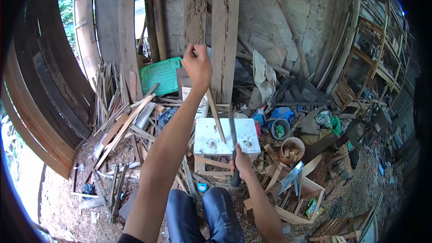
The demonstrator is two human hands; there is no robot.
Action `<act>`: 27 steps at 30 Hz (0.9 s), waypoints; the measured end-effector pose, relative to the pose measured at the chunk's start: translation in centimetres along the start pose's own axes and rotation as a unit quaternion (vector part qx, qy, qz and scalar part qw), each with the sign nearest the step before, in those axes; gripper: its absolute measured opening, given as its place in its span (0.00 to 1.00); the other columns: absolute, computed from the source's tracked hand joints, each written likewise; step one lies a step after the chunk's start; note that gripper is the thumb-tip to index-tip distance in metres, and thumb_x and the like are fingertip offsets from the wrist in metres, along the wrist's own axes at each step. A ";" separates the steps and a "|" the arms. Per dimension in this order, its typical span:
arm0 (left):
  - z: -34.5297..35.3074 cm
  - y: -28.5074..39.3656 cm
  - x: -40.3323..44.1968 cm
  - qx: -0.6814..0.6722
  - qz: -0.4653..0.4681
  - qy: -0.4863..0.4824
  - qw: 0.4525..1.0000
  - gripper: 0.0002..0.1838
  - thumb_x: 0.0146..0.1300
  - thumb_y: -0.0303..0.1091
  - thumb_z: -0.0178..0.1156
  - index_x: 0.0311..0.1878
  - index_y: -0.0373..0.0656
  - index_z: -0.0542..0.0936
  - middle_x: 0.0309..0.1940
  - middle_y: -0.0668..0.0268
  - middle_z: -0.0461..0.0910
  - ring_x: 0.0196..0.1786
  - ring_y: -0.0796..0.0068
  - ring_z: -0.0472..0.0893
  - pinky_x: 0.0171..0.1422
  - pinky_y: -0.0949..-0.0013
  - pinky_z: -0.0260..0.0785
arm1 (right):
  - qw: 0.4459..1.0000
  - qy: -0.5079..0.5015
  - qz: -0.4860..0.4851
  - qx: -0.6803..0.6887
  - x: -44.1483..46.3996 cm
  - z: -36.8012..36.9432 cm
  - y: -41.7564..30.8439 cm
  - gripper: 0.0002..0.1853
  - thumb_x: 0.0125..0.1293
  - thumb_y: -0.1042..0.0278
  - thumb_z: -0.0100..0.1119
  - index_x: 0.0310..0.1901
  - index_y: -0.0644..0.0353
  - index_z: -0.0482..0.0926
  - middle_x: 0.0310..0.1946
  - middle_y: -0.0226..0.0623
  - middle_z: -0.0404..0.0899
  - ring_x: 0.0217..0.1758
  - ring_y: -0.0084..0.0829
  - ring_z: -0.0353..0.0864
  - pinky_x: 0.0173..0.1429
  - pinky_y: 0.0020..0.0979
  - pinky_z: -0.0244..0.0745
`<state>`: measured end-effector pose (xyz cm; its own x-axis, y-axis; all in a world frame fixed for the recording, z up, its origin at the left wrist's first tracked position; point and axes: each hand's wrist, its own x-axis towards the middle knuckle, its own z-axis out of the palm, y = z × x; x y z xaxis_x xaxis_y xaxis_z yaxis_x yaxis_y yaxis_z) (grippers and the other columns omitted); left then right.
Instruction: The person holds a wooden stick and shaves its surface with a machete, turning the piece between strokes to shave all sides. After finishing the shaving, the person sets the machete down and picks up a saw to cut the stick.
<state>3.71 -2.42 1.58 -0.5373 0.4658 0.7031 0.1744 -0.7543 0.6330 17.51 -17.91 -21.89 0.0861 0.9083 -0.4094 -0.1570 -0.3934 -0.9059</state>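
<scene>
Right, my right grip (242, 161) is clamped on the dark handle of a long-bladed knife (232, 128), the blade pointing up and away over the counter (204, 130). My left grip (198, 66), raised higher and farther out, has its fingers curled together at the upper end of a wooden stick (215, 114). That end is hidden by the grip, so I can't see exactly how it is held. The stick slants down from it, its lower end at the white, stained top of the counter, just left of the blade.

Below and left of the right grip, a blue tape measure (202, 187) lies near the counter's foot. To the right of that same grip I see a wooden frame (321, 197) with a broad metal blade (291, 176) leaning across it, and beyond them a bucket (283, 156) of wood pieces. Past the left grip, on its left, a green plastic panel (160, 77) leans among scrap wood. Farthest out, behind that grip, tall planks (223, 40) stand against a block wall (265, 22).
</scene>
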 end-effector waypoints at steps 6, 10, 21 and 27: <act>1.4 0.9 -1.2 0.026 0.003 -0.004 1.000 0.17 0.61 0.36 0.48 0.23 0.32 0.62 0.14 0.65 0.55 0.23 0.82 0.54 0.24 0.68 0.50 | 0.964 -0.001 -0.225 0.140 -2.3 2.9 -7.9 0.30 0.69 0.37 0.37 0.22 0.58 0.65 0.10 0.30 0.64 0.08 0.23 0.62 0.14 0.26 0.60; 2.6 0.9 -1.7 0.017 0.052 0.010 0.998 0.16 0.60 0.35 0.48 0.23 0.31 0.64 0.14 0.63 0.57 0.23 0.81 0.55 0.24 0.68 0.52 | 0.984 0.001 -0.172 0.051 0.1 4.5 -3.8 0.30 0.69 0.37 0.36 0.23 0.59 0.65 0.10 0.28 0.62 0.09 0.23 0.62 0.14 0.28 0.60; 2.3 0.7 -1.8 0.020 0.023 0.002 1.000 0.16 0.60 0.35 0.48 0.23 0.32 0.64 0.13 0.62 0.57 0.22 0.80 0.55 0.24 0.67 0.52 | 0.959 -0.016 -0.187 0.214 -1.2 2.7 -3.6 0.31 0.66 0.33 0.38 0.25 0.57 0.65 0.11 0.28 0.63 0.09 0.23 0.61 0.16 0.29 0.61; 2.2 1.0 -0.9 0.039 0.026 0.029 0.998 0.16 0.58 0.36 0.49 0.24 0.31 0.64 0.12 0.55 0.56 0.21 0.72 0.53 0.25 0.63 0.52 | 0.998 -0.041 -0.037 -0.002 -2.8 1.0 -4.4 0.31 0.65 0.33 0.42 0.23 0.59 0.66 0.11 0.27 0.64 0.09 0.21 0.61 0.15 0.28 0.61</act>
<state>6.20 -2.63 2.28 -0.5724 0.3971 0.7174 0.2656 -0.7380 0.6203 16.97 -18.55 -16.70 0.0164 0.9435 -0.3309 -0.1484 -0.3250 -0.9340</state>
